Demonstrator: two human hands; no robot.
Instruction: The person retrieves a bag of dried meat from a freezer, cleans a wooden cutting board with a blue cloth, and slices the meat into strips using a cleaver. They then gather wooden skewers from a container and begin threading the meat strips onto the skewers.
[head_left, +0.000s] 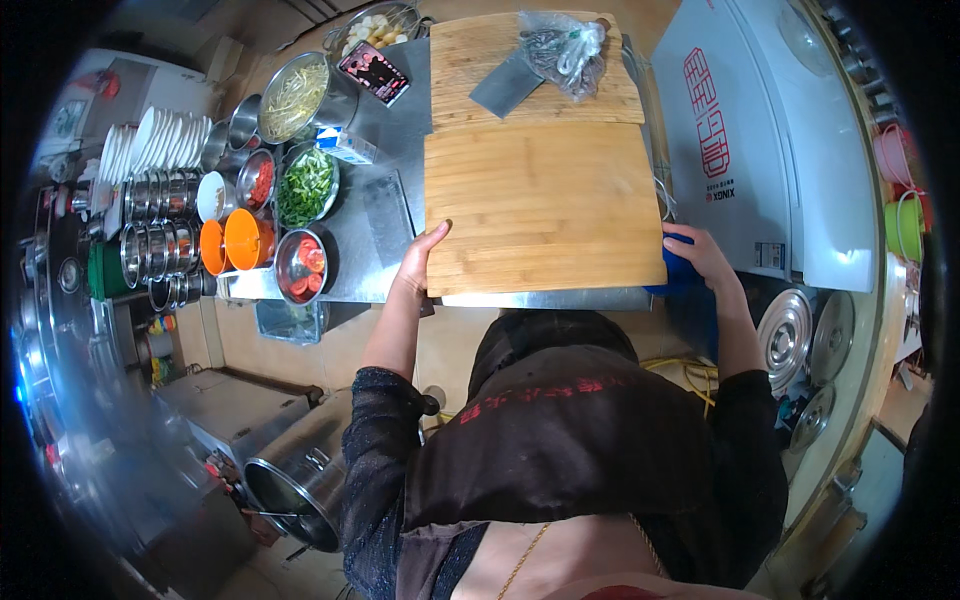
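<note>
In front of me a bare wooden cutting board lies level, its near edge at the front of the steel table. My left hand grips its left edge, thumb on top and fingers hidden beneath. At the right edge, my right hand holds the board near its front corner; part of this grip is hidden. A blue plastic container shows just below that hand. Behind, a second wooden board meets the first one. On it lie a cleaver and a knotted clear plastic bag with dark contents.
Left on the steel table stand bowls of tomato pieces, chopped greens and bean sprouts. A phone, a carton and orange bowls are nearby. A white chest freezer borders the right side.
</note>
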